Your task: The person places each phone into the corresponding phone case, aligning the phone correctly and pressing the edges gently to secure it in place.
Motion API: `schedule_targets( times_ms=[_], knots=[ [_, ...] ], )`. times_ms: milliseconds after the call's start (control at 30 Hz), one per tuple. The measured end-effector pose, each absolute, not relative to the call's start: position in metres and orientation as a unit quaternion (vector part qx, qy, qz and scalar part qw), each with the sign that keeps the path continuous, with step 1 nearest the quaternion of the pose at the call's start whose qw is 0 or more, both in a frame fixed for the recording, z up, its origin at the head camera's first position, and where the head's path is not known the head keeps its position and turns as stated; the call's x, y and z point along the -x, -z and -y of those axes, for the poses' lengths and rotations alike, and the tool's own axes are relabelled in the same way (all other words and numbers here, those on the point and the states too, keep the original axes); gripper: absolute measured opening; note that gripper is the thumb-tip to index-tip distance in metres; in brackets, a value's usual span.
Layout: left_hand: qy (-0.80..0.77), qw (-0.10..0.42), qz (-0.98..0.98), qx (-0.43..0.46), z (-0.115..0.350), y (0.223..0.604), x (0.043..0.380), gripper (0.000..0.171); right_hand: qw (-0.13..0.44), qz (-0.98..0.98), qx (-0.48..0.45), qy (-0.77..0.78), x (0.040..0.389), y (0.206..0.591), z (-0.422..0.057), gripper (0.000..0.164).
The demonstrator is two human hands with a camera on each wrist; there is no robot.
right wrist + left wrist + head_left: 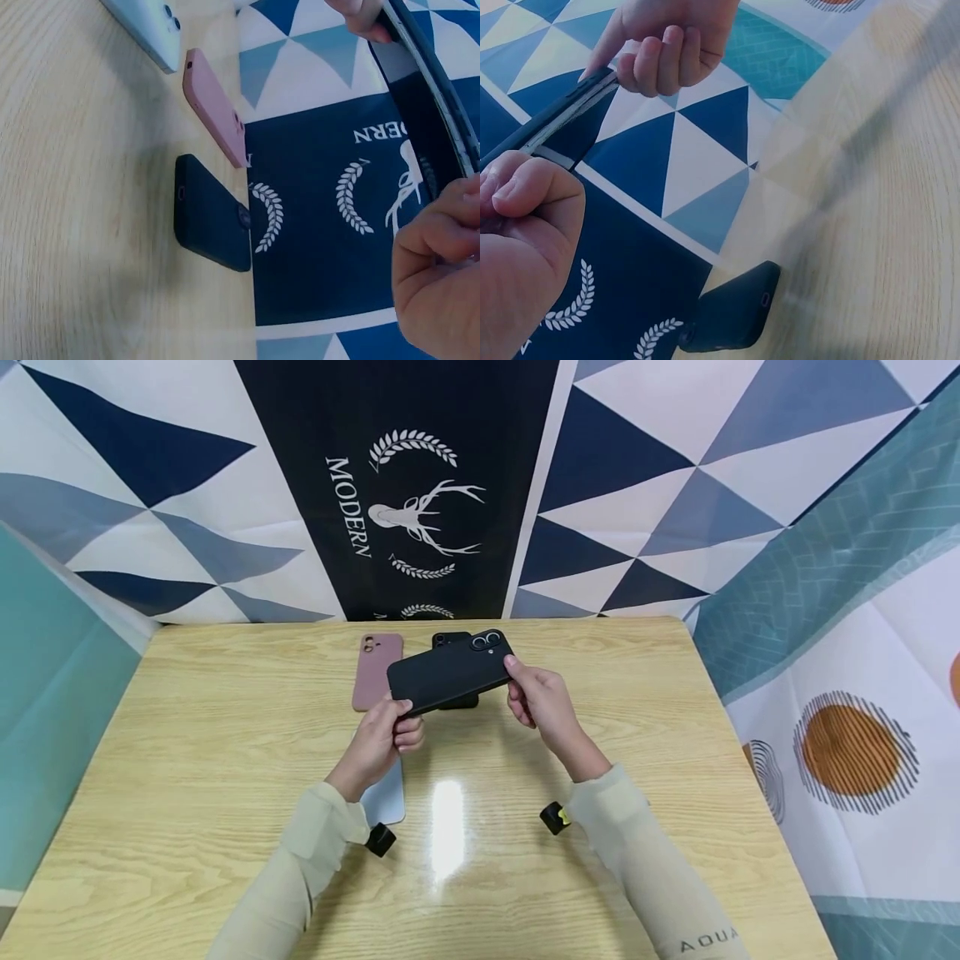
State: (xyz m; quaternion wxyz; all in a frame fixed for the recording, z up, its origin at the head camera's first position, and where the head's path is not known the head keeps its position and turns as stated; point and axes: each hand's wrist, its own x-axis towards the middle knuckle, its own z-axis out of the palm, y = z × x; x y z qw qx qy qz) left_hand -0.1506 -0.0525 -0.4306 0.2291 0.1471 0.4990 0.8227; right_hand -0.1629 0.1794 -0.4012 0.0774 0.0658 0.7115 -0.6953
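Both hands hold a black phone case with a phone in it, raised over the back of the table and slanting up to the right. Its camera end is at the right. My left hand pinches the lower left end, thumb on the back. The right hand pinches the camera end between thumb and fingers. From the side, a silvery phone edge shows along the case, with the dark screen facing the back wall. Behind it on the table lies another black phone, partly covered in the head view.
A pink phone lies on the wooden table, left of the black one. Nearer, a light blue phone lies partly under the left wrist. Patterned cloth hangs behind the table's back edge.
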Motion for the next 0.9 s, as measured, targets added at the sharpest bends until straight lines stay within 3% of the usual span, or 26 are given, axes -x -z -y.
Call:
schedule_targets(
  times_ms=[400,700,900],
  knots=[
    [-0.817,0.243,-0.5,-0.153,0.0517,0.43,0.1526,0.027,0.065,-0.655,-0.041,0.752,0.1624,0.4012,-0.1771,0.045],
    [-0.822,0.24,-0.495,-0.148,0.0526,0.4268,0.1524,0.023,0.115,-0.635,-0.009,0.763,0.1627,0.4035,-0.174,0.05],
    [-0.813,0.24,-0.507,-0.155,0.0528,0.424,0.1516,0.023,0.088,-0.647,-0.006,0.757,0.162,0.404,-0.1714,0.043]
  ],
)
